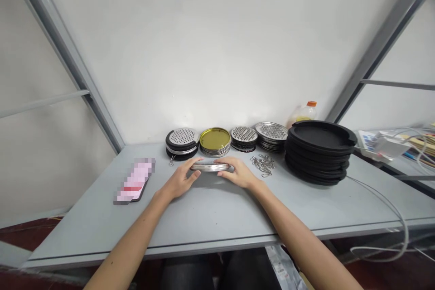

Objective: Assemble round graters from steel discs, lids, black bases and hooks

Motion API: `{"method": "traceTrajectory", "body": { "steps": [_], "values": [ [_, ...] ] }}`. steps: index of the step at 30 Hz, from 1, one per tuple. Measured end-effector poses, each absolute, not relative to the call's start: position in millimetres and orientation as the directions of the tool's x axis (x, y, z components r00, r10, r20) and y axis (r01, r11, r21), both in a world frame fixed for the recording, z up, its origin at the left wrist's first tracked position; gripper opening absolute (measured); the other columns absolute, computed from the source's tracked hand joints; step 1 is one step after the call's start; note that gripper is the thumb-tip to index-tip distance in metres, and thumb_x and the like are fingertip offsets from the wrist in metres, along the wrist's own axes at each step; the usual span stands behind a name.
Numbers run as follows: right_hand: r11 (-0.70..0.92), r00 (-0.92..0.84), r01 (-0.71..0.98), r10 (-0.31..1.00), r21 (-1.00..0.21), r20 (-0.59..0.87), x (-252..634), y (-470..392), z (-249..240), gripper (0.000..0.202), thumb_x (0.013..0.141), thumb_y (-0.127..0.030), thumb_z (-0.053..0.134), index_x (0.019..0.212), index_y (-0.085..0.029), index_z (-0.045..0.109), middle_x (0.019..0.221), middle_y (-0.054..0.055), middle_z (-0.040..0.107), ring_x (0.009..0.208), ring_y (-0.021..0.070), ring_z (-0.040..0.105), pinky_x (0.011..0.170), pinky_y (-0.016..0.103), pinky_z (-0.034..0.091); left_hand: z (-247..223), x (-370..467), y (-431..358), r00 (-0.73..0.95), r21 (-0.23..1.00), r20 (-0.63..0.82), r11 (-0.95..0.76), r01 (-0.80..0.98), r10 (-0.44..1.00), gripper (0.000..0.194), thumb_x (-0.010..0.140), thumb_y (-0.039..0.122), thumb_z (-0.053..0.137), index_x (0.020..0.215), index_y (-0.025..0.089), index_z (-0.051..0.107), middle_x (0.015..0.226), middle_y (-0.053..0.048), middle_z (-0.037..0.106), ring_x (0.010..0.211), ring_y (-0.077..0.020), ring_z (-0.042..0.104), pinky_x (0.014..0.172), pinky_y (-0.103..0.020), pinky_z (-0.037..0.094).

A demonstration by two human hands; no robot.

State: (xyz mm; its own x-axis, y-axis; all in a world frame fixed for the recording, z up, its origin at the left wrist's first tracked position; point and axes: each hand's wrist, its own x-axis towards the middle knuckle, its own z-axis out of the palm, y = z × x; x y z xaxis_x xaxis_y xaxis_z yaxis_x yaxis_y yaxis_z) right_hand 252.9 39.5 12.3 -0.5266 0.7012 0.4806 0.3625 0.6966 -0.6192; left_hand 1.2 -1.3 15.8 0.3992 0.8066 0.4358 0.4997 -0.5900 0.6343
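Note:
Between both hands I hold a thin round silvery metal disc [210, 167], seen nearly edge-on just above the table. My left hand [181, 179] grips its left edge, thumb below and fingers over the top. On the opposite edge my right hand [238, 172] has the same kind of grip. Behind the disc stands a stack of round lids with a gold inner face [215, 139]. To its left is a pile of black rings and a perforated metal disc [183, 137]. Right of the gold stack are a stack of spiky grater discs [244, 134] and a stack of perforated metal discs [272, 131].
A tall stack of black round holders [319, 158] stands at the right, with an orange-capped bottle [310, 111] behind it. Small metal clips [263, 164] lie near the right hand. A phone [134, 181] rests at the left. A cable [390, 204] crosses the table's right side.

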Motion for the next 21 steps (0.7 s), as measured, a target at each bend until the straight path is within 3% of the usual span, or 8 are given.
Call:
{"method": "traceTrajectory", "body": {
  "steps": [5, 11, 15, 21],
  "values": [
    [0.721, -0.521, 0.358, 0.682, -0.594, 0.513, 252.9, 39.2, 14.9, 0.042, 0.077, -0.050, 0.070, 0.107, -0.019, 0.069, 0.106, 0.009, 0.072, 0.099, 0.0255, 0.065, 0.089, 0.037, 0.048, 10.8, 2.4, 0.8, 0.375, 0.651, 0.437, -0.575, 0.495, 0.818, 0.047, 0.095, 0.048, 0.044, 0.134, 0.020, 0.046, 0.135, -0.010, 0.053, 0.124, -0.0257, 0.050, 0.105, -0.038, 0.037],
    [0.767, -0.587, 0.334, 0.624, -0.548, 0.516, 255.0, 40.3, 14.7, 0.050, 0.078, -0.055, 0.065, 0.112, -0.019, 0.066, 0.109, 0.011, 0.068, 0.099, 0.0263, 0.062, 0.088, 0.039, 0.047, 7.8, -0.1, -0.1, 0.393, 0.690, 0.333, -0.505, 0.518, 0.857, 0.062, 0.093, 0.051, 0.046, 0.145, 0.020, 0.030, 0.141, -0.013, 0.048, 0.127, -0.0282, 0.048, 0.105, -0.041, 0.038],
    [0.769, -0.582, 0.374, 0.630, -0.519, 0.514, 255.3, 41.2, 11.9, 0.055, 0.076, -0.057, 0.067, 0.115, -0.018, 0.065, 0.117, 0.013, 0.064, 0.107, 0.0287, 0.059, 0.094, 0.043, 0.045, 8.8, -1.7, -1.3, 0.426, 0.676, 0.281, -0.492, 0.548, 0.860, 0.069, 0.091, 0.053, 0.050, 0.146, 0.019, 0.028, 0.145, -0.014, 0.043, 0.130, -0.0303, 0.044, 0.107, -0.044, 0.036],
    [0.763, -0.594, 0.407, 0.639, -0.502, 0.489, 254.0, 40.0, 10.6, 0.063, 0.071, -0.057, 0.071, 0.120, -0.017, 0.064, 0.122, 0.015, 0.061, 0.113, 0.0296, 0.056, 0.099, 0.045, 0.043, 12.5, 0.2, -2.6, 0.416, 0.669, 0.256, -0.470, 0.575, 0.873, 0.066, 0.091, 0.054, 0.050, 0.145, 0.021, 0.030, 0.142, -0.012, 0.048, 0.126, -0.0296, 0.049, 0.104, -0.044, 0.039]
  ]
}}
